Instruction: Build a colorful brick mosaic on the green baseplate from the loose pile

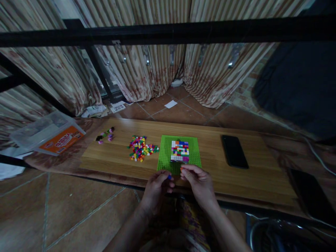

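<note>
My left hand (157, 185) pinches a small blue toy brick (169, 177) near the front edge of the board. Between the thumb and fingers of my right hand (197, 180) is an orange toy brick (181, 169), mostly covered by the fingertips. Both hands are at the near edge of a green studded baseplate (163, 154). On that plate stands a square block of mixed-colour bricks (180, 151), its top partly white with red, blue, green and yellow pieces. Left of the plate lies a loose pile of small coloured bricks (140, 148).
A black phone (234, 151) lies right of the baseplate on the wooden board (210, 140). Small pink, black and green pieces (105, 134) sit at the board's left. Beyond are a clear plastic box (52, 134) with an orange label and, at far right, another dark flat device (311, 192).
</note>
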A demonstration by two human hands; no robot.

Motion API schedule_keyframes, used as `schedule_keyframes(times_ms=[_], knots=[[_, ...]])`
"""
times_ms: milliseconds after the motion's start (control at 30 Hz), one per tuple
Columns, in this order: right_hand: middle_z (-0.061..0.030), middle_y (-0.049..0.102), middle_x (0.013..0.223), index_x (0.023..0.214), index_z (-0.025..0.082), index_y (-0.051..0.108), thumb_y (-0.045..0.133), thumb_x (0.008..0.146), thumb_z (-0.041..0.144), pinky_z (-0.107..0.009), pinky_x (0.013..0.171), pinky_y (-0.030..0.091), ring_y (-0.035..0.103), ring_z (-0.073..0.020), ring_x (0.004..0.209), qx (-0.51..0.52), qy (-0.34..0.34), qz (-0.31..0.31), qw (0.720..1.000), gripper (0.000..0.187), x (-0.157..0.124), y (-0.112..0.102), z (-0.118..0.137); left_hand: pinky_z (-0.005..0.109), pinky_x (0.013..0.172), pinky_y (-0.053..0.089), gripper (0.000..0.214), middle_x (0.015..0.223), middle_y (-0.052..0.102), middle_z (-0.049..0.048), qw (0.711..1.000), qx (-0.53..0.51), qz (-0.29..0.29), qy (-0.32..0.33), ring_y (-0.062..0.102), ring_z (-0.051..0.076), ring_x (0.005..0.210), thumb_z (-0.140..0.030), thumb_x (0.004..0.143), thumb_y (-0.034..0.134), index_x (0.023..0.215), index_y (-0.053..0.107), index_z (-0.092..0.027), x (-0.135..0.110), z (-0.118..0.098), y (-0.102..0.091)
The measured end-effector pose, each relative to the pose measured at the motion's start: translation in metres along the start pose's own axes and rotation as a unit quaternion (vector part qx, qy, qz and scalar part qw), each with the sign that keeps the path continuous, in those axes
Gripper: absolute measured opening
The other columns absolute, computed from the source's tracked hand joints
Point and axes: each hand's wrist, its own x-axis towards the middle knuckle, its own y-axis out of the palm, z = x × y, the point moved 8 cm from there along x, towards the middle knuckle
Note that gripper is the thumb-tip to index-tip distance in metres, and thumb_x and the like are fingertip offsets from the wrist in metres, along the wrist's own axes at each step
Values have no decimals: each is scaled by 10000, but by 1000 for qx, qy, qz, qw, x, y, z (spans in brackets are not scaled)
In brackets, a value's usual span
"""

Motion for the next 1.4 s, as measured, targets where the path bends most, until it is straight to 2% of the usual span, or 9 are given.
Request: schedule_keyframes(times_ms=[133, 300, 433, 500, 700, 967, 1200, 1300, 1400], knots=[[-30, 670, 816, 868, 215, 700, 626, 787, 328, -295, 670, 509, 623, -163, 738, -120, -122, 28, 985, 157, 1, 7, 21, 207, 466, 410, 208, 699, 595, 4, 1000, 5, 26, -10, 561, 98, 539, -324, 697, 607, 821, 604, -157, 3, 1, 3], [-37, 655, 893, 892, 234, 688, 525, 870, 265, -301, 778, 481, 614, -172, 838, -284, -257, 51, 922, 167, 16, 21, 58, 196, 443, 381, 244, 677, 574, -12, 1000, 28, 1, 13, 530, 84, 514, -372, 709, 620, 811, 607, -151, 11, -8, -1], [-41, 643, 920, 892, 222, 685, 489, 889, 222, -287, 793, 467, 612, -166, 832, -387, -289, 87, 871, 196, 33, 38, 63, 177, 416, 302, 228, 610, 524, -49, 991, 94, -31, 88, 419, 49, 444, -334, 684, 652, 824, 626, -155, 23, -28, -5], [-41, 644, 914, 885, 222, 684, 482, 893, 215, -290, 796, 462, 607, -171, 841, -428, -291, 96, 850, 202, 38, 45, 60, 182, 432, 309, 197, 586, 518, -52, 982, 133, -36, 127, 404, 51, 444, -297, 692, 636, 833, 644, -160, 30, -36, -5], [-53, 640, 912, 927, 213, 684, 486, 891, 217, -298, 789, 460, 591, -190, 875, -515, -287, 97, 802, 201, 40, 55, 53, 242, 582, 438, 159, 656, 623, -8, 946, 228, -48, 224, 561, 140, 623, -265, 720, 600, 833, 687, -195, 46, -47, -6], [-50, 655, 932, 963, 210, 667, 493, 890, 231, -304, 775, 469, 607, -190, 859, -520, -323, 79, 787, 190, 40, 53, 47, 239, 638, 454, 195, 761, 660, 11, 922, 290, -45, 253, 579, 140, 679, -237, 776, 557, 920, 671, -171, 50, -45, -5], [-37, 670, 943, 968, 201, 661, 533, 883, 256, -280, 787, 483, 632, -167, 843, -479, -333, 46, 811, 163, 33, 40, 52, 243, 692, 471, 230, 848, 683, 34, 897, 343, -42, 277, 601, 141, 730, -228, 829, 515, 1008, 641, -157, 40, -51, 1], [-41, 665, 914, 955, 199, 669, 541, 879, 254, -278, 759, 485, 629, -168, 821, -484, -329, 22, 810, 158, 28, 31, 57, 240, 696, 478, 239, 869, 690, 31, 881, 370, -44, 290, 617, 140, 736, -231, 842, 507, 1037, 631, -170, 35, -56, 4], [-44, 660, 904, 934, 201, 677, 535, 881, 243, -289, 762, 482, 617, -177, 832, -500, -317, 31, 805, 157, 26, 30, 54, 237, 706, 487, 259, 893, 695, 34, 870, 388, -42, 300, 635, 140, 752, -227, 850, 498, 1072, 620, -176, 32, -60, 9]])
